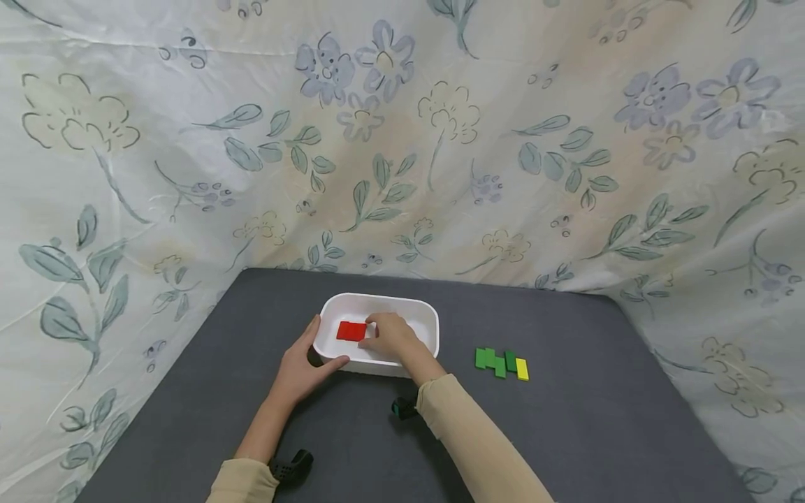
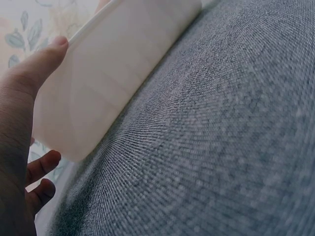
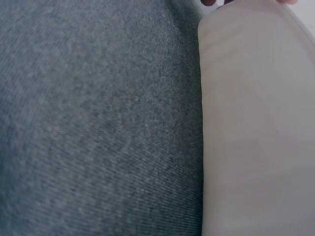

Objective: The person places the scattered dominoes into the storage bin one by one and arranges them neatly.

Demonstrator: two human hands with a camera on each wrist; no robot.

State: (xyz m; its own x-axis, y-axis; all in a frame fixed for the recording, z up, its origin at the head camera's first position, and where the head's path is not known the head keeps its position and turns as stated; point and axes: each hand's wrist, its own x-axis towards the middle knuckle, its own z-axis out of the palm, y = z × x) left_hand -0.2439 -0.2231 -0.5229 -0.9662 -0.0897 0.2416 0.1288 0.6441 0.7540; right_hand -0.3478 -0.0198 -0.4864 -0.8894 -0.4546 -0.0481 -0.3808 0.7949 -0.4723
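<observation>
A white oblong plastic box (image 1: 377, 367) stands on the dark grey cloth. Red flat tiles (image 1: 351, 331) lie side by side on its floor. My left hand (image 1: 305, 366) grips the box's left end, with the thumb along the near rim and the fingers round the left side. In the left wrist view the thumb (image 2: 51, 51) rests against the wall of the box. My right hand (image 1: 395, 338) reaches inside over the near wall, its thumb and forefinger pinching the right-hand red tile at two opposite edges. The right wrist view shows mainly the box's outer wall (image 3: 256, 123).
To the right of the box, a cluster of light green tiles (image 1: 489, 358), a dark green tile (image 1: 511, 360) and a yellow tile (image 1: 523, 369) lies on the grey cloth (image 1: 566, 419). A flowered curtain (image 1: 402, 140) hangs behind and at both sides.
</observation>
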